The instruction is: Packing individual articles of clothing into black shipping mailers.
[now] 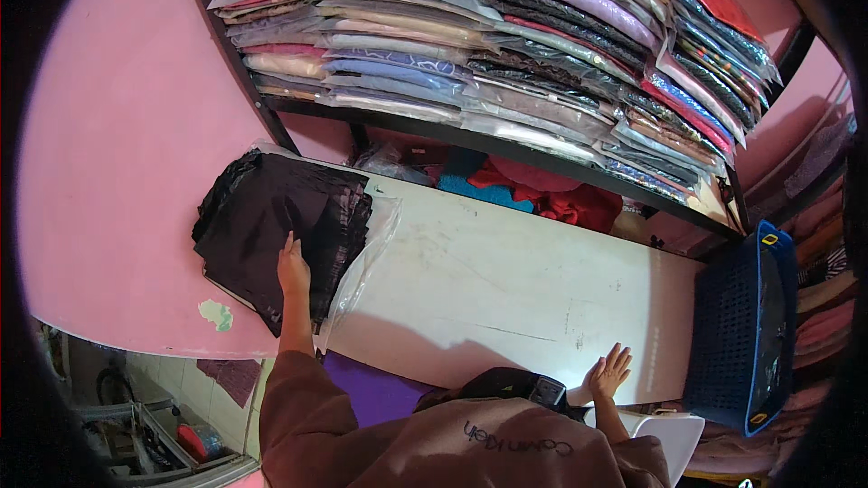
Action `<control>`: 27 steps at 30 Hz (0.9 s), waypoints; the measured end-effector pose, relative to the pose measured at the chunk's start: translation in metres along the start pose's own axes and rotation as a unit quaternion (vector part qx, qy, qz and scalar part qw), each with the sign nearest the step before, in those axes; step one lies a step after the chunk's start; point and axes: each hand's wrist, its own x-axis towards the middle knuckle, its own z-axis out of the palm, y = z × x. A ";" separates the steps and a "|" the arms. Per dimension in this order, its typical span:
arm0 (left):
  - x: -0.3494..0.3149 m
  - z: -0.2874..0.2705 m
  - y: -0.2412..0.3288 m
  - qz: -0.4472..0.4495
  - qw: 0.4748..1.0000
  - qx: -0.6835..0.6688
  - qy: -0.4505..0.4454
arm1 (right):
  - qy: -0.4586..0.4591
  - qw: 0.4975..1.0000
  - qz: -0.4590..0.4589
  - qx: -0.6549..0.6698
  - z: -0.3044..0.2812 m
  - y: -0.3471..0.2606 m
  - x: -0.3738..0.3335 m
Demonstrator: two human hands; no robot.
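My left hand [294, 273] rests on a stack of black plastic bags [262, 217] at the left end of the white table [506, 271]. Its index finger points out over the top bag, and nothing shows in its grip. Beneath the stack's right side, a sheet of clear plastic [362, 267] sticks out onto the tabletop. Near the table's front edge on the right, my right hand [612, 372] is open with its fingers spread, touching or just over the surface. It holds nothing.
Behind the table, a dark-framed shelf [452, 131] carries stacked folded garments in clear bags [561, 0]. Red cloth [579, 206] and blue cloth [484, 192] lie under it. A blue plastic basket [737, 334] stands at the table's right end, and a pink wall [117, 172] borders the left.
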 end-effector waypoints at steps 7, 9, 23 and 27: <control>0.019 -0.041 0.061 0.038 0.995 -0.094 0.016 | 0.010 0.999 -0.017 0.035 0.000 -0.012 0.022; 0.029 -0.054 0.083 0.076 0.991 -0.107 0.018 | 0.104 0.981 -0.116 0.115 0.002 -0.025 0.037; -0.010 -0.128 0.246 0.183 0.946 -0.264 -0.050 | -0.501 0.633 -0.138 0.574 -0.089 -0.223 0.018; -0.063 -0.093 0.285 0.227 0.916 -0.309 -0.122 | -0.524 0.578 -0.036 0.624 -0.072 -0.226 0.012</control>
